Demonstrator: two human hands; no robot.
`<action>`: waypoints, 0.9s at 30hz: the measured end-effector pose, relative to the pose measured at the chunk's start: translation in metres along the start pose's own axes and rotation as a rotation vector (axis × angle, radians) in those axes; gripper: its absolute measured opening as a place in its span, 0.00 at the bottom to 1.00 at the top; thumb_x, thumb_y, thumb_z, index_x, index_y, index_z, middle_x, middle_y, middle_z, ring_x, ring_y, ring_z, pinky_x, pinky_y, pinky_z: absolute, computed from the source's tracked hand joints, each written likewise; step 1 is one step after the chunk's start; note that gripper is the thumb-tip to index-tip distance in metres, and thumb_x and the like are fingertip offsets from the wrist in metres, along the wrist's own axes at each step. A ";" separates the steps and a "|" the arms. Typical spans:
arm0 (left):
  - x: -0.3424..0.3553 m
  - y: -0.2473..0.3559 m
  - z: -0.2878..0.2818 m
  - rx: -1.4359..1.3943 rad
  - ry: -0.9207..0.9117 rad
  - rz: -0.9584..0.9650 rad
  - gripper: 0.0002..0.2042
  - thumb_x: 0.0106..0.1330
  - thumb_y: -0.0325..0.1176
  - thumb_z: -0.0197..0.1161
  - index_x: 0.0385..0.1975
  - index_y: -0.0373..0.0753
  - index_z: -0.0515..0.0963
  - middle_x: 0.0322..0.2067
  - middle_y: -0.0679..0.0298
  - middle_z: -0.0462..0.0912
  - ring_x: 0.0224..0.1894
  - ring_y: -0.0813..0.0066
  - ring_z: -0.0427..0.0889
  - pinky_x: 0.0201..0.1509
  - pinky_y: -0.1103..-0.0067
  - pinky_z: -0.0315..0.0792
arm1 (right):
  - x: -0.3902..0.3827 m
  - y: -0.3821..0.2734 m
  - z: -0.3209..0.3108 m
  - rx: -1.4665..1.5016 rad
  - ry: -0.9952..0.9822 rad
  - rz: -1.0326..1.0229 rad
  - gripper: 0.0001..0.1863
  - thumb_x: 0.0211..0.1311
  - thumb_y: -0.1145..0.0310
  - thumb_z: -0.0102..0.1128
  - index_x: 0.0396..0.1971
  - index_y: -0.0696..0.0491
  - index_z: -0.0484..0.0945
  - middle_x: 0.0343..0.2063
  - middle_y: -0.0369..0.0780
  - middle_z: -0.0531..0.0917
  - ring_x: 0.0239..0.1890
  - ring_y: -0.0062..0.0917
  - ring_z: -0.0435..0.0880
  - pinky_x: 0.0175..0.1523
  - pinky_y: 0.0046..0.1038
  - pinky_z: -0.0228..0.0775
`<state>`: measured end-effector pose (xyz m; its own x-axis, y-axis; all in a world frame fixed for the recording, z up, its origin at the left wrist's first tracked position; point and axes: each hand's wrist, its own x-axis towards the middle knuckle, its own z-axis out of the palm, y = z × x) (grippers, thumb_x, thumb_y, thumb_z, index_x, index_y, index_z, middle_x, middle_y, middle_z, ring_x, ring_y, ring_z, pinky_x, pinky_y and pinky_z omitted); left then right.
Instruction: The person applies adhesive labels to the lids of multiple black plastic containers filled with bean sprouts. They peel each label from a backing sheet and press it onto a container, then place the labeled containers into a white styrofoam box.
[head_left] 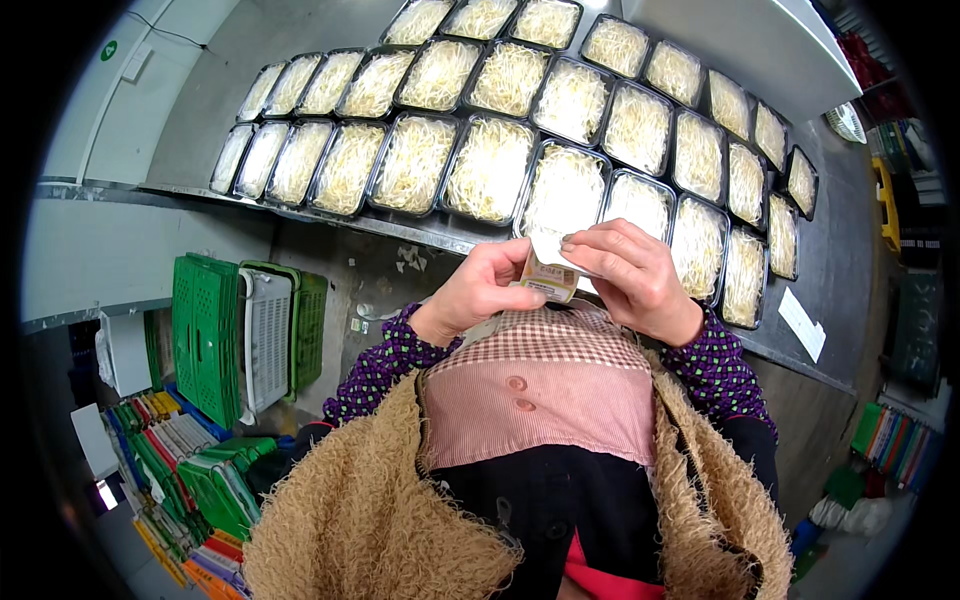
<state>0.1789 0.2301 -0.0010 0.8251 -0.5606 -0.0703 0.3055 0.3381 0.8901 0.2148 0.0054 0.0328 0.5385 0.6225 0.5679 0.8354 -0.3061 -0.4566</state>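
Between my two hands, just in front of the table's near edge, is a small stack of printed labels (549,277). My left hand (482,291) grips the labels from the left, thumb and fingers closed on them. At their upper edge my right hand (637,274) pinches a white corner (548,243) that bends up, either a label or its backing; I cannot tell which. Right beyond my hands stands a black tray of bean sprouts (566,190) under clear film. Several more such trays, like this tray (415,165), cover the metal table in rows.
A white strip of paper (803,325) lies on the metal table (840,290) at the right. Green folding crates (205,335) and a grey crate (267,340) stand below at the left. Coloured crates (180,450) are stacked lower left. A white panel (745,55) rises at the back right.
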 end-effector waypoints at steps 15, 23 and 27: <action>0.012 -0.020 0.005 -0.425 0.227 -0.084 0.14 0.71 0.28 0.52 0.51 0.26 0.72 0.44 0.57 0.82 0.44 0.73 0.82 0.51 0.77 0.75 | 0.003 0.004 -0.009 0.360 -0.136 0.321 0.12 0.51 0.83 0.62 0.37 0.59 0.77 0.28 0.46 0.78 0.31 0.40 0.81 0.36 0.33 0.73; 0.010 -0.023 0.000 -0.567 0.204 -0.159 0.12 0.72 0.31 0.50 0.45 0.28 0.72 0.30 0.58 0.79 0.28 0.71 0.77 0.32 0.74 0.72 | 0.016 0.006 -0.013 0.351 -0.148 0.253 0.11 0.53 0.82 0.62 0.38 0.60 0.78 0.30 0.46 0.81 0.33 0.39 0.83 0.37 0.32 0.74; 0.010 -0.021 0.002 -0.579 0.221 -0.158 0.12 0.72 0.33 0.50 0.44 0.30 0.72 0.26 0.60 0.76 0.24 0.72 0.72 0.28 0.75 0.67 | 0.022 0.009 -0.015 0.416 -0.221 0.223 0.14 0.53 0.81 0.64 0.41 0.60 0.79 0.32 0.45 0.82 0.33 0.35 0.83 0.38 0.30 0.74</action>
<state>0.1802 0.2158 -0.0193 0.8085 -0.4892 -0.3270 0.5881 0.6524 0.4780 0.2357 0.0053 0.0517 0.6249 0.7256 0.2882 0.5642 -0.1645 -0.8091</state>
